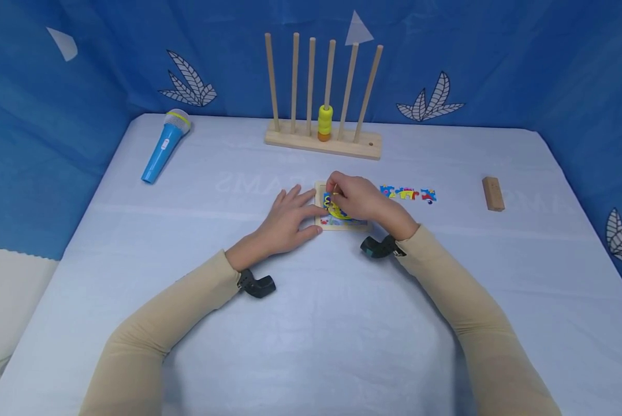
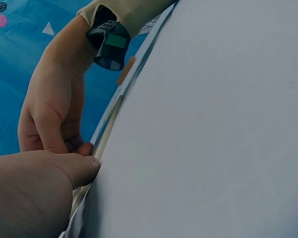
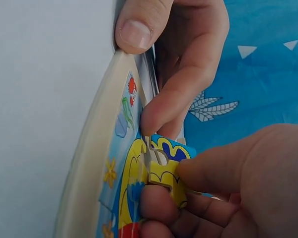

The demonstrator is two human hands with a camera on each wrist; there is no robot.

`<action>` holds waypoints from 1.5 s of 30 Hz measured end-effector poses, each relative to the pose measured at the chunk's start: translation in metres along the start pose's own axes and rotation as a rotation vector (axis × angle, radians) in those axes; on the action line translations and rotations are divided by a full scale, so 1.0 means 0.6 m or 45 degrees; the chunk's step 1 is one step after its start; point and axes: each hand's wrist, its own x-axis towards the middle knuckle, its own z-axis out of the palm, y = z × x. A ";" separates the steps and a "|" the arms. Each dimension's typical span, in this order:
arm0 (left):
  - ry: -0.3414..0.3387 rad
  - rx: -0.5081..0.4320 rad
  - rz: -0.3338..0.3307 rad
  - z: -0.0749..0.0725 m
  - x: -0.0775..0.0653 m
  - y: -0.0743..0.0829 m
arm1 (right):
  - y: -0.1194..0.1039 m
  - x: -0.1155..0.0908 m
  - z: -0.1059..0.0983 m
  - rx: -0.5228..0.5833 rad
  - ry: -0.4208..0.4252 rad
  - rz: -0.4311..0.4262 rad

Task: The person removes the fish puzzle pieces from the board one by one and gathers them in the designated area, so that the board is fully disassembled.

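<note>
A small framed jigsaw puzzle [image 1: 344, 227] with a sea picture lies on the table. My right hand [image 1: 360, 199] is over it, pinching a yellow and blue puzzle piece [image 3: 164, 173] between thumb and fingers. That piece stands tilted above the picture in the right wrist view. My left hand [image 1: 290, 222] is spread at the board's left side: its thumb rests on the wooden frame [image 3: 82, 163] and its index fingertip touches near the held piece. Several loose puzzle pieces [image 1: 406, 194] lie right of the board. My right hand hides part of the picture.
Behind the board stands a wooden peg rack [image 1: 321, 144] with upright rods and yellow beads [image 1: 325, 120] on one. A blue toy microphone [image 1: 164, 147] lies at the back left, and a brown wooden block [image 1: 493, 193] is on the right.
</note>
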 end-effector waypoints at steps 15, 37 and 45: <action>-0.015 0.012 -0.020 0.003 0.004 0.000 | 0.035 -0.034 -0.046 0.265 0.044 0.116; -0.020 -0.001 -0.026 0.005 0.003 -0.002 | 0.128 -0.129 -0.066 0.186 0.177 0.235; -0.025 0.003 -0.033 0.004 0.004 -0.001 | 0.127 -0.125 -0.056 0.147 0.128 0.264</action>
